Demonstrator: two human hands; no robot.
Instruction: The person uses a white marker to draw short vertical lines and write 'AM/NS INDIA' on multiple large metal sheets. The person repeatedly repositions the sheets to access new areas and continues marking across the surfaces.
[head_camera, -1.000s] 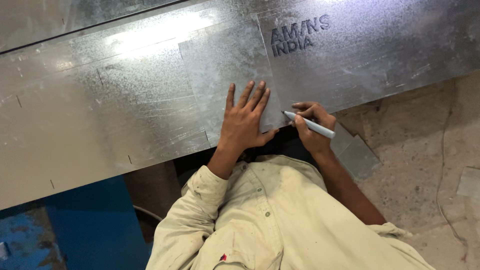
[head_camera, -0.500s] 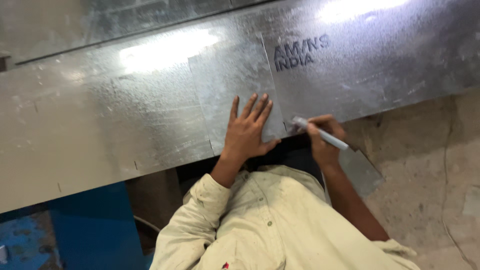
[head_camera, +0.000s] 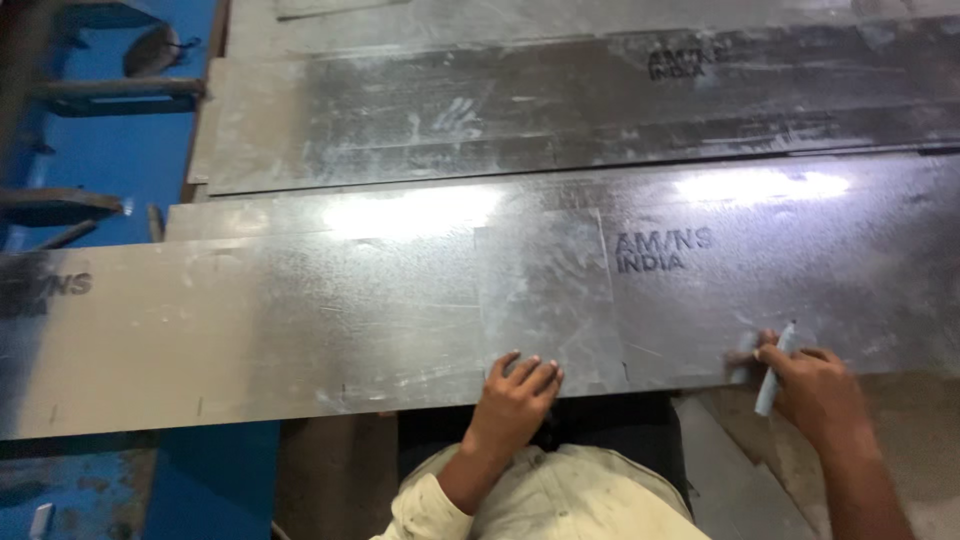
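gripping marker (head_camera: 770, 378) in right fingers (head_camera: 775, 352), touching sheet (head_camera: 400, 300)

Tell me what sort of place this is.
Probably a sheet-metal workshop or fabrication shop. Long galvanised metal sheets lie stacked in layers, a blue machine frame stands beside them, and the floor is bare concrete. The left hand presses on a sheet while the right hand holds a marker pen.

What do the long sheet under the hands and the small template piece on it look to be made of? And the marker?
The long sheet looks like galvanised steel: dull grey, mottled, with bright lamp glare. The small template piece appears to be the same metal, slightly darker. The marker in the right hand looks like pale plastic, though it is blurred.
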